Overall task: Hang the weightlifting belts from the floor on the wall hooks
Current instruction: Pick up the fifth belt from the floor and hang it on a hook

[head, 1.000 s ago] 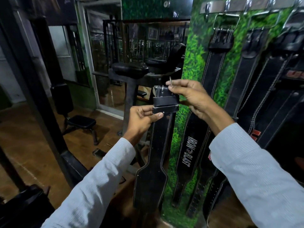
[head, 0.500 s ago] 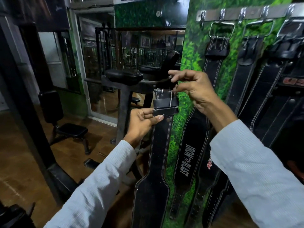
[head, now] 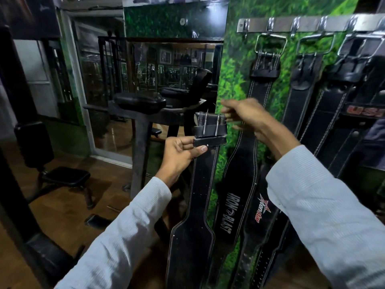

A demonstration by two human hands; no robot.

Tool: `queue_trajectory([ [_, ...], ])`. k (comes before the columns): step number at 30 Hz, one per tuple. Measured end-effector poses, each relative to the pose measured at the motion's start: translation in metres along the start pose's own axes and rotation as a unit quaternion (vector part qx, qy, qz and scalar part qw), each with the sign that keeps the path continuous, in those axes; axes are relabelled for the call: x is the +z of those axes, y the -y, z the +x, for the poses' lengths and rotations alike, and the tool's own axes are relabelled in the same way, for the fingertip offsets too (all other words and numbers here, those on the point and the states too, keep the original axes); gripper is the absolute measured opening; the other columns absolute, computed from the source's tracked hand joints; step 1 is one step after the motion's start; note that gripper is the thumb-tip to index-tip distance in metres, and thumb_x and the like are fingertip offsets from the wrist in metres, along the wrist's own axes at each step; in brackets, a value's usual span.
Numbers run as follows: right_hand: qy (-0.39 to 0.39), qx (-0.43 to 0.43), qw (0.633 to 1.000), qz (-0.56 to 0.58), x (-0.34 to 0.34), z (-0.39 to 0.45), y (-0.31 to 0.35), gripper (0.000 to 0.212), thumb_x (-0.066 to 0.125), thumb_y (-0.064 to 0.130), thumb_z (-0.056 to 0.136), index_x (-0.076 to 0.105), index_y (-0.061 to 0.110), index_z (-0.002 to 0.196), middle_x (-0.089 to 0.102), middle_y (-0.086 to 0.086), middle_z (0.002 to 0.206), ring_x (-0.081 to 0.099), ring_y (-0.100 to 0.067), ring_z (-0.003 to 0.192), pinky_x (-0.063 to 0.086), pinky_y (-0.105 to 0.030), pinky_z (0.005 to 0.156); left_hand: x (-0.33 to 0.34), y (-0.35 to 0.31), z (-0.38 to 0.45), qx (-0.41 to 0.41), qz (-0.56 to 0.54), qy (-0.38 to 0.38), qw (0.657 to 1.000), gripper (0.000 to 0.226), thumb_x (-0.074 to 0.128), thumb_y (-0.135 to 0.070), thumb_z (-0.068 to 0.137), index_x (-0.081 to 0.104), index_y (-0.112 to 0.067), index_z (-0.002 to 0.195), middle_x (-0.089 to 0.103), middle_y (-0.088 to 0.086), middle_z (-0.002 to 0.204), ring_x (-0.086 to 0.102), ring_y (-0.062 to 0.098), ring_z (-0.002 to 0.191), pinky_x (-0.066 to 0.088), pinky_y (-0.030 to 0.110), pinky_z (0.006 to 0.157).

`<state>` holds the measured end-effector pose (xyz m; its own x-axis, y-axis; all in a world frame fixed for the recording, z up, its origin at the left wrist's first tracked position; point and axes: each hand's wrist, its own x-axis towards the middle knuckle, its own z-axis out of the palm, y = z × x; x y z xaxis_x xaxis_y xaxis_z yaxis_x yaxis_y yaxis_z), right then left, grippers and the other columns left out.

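Note:
My left hand (head: 179, 152) grips a black leather weightlifting belt (head: 200, 188) just under its keeper loop; the belt hangs straight down in front of the green wall. Its two buckle prongs (head: 210, 124) lie flat on the strap. At the buckle's right edge is my right hand (head: 245, 115), blurred, with fingertips curled; whether it pinches the buckle I cannot tell. A steel hook rail (head: 312, 26) runs along the wall up right. Several black belts hang from it by their buckles, one marked IRON BLAST (head: 227, 213). The leftmost hook (head: 245, 28) looks bare.
A dark gym machine with a padded rest (head: 139, 101) stands just behind the held belt. A mirror panel (head: 166, 76) sits behind the machine. At left there is a small black bench (head: 66, 176) on the wooden floor (head: 62, 205), and a dark steel frame (head: 12, 163) stands at the near left.
My right hand let the raised prong drop flat onto the strap and shifted to the buckle's right edge. The view moved closer to the wall and the hook rail came lower in the frame.

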<state>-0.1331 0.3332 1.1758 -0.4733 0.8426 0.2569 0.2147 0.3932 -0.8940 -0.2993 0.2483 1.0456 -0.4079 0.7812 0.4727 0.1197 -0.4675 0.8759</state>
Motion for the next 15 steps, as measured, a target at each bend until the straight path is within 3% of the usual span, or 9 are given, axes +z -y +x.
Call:
queue_trajectory([
  [1,0.005,0.042,0.998,-0.036,0.0,0.002,-0.002,0.03,0.073,0.046,0.089,0.076,0.017,0.096,0.074,0.004,0.081,0.069,-0.014,0.079,0.051,-0.032,0.068,0.001,0.0,0.004,0.002,0.001,0.002,1.0,0.022,0.077,0.012,0.083,0.077,0.006,0.105,0.08,0.0,0.079,0.075,0.006,0.073,0.058,0.018,0.065],
  [3,-0.004,0.043,0.999,0.015,0.0,0.007,-0.001,0.023,0.078,0.037,0.088,0.077,0.014,0.093,0.072,0.005,0.074,0.066,-0.012,0.07,0.054,-0.032,0.066,0.003,0.0,0.012,0.006,-0.003,0.007,1.0,0.023,0.077,0.011,0.083,0.078,0.003,0.104,0.081,0.002,0.081,0.075,0.008,0.074,0.059,0.02,0.067],
  [5,-0.036,-0.058,0.995,0.067,-0.001,0.013,0.003,0.008,0.077,0.018,0.09,0.077,0.009,0.092,0.076,0.0,0.078,0.066,-0.006,0.068,0.054,-0.025,0.064,0.003,0.0,0.023,0.009,-0.008,0.011,1.0,0.023,0.077,0.011,0.083,0.079,-0.003,0.101,0.081,0.004,0.085,0.076,0.011,0.077,0.061,0.022,0.071],
  [8,-0.14,-0.174,0.975,-0.005,-0.003,0.023,0.017,0.008,0.08,0.017,0.088,0.08,0.009,0.087,0.079,-0.006,0.083,0.063,-0.004,0.065,0.051,-0.021,0.06,0.007,-0.014,0.049,0.011,-0.017,0.014,1.0,0.021,0.077,0.009,0.084,0.079,-0.004,0.101,0.082,0.003,0.084,0.076,0.009,0.075,0.06,0.021,0.069],
  [12,-0.252,-0.202,0.946,0.004,-0.016,0.052,0.046,0.013,0.083,0.026,0.082,0.078,0.024,0.069,0.073,0.01,0.063,0.061,-0.001,0.055,0.052,-0.026,0.057,0.022,-0.049,0.094,0.012,-0.035,0.028,0.999,0.019,0.075,0.008,0.087,0.076,0.003,0.105,0.079,-0.002,0.072,0.074,0.006,0.065,0.058,0.018,0.06],
  [15,-0.313,-0.194,0.93,0.006,-0.035,0.082,0.067,0.017,0.085,0.038,0.074,0.076,0.028,0.062,0.074,0.01,0.06,0.067,-0.007,0.052,0.062,-0.042,0.061,0.04,-0.074,0.131,0.014,-0.048,0.038,0.998,0.018,0.073,0.008,0.089,0.074,0.004,0.107,0.077,-0.005,0.067,0.072,0.004,0.061,0.06,0.019,0.061],
])
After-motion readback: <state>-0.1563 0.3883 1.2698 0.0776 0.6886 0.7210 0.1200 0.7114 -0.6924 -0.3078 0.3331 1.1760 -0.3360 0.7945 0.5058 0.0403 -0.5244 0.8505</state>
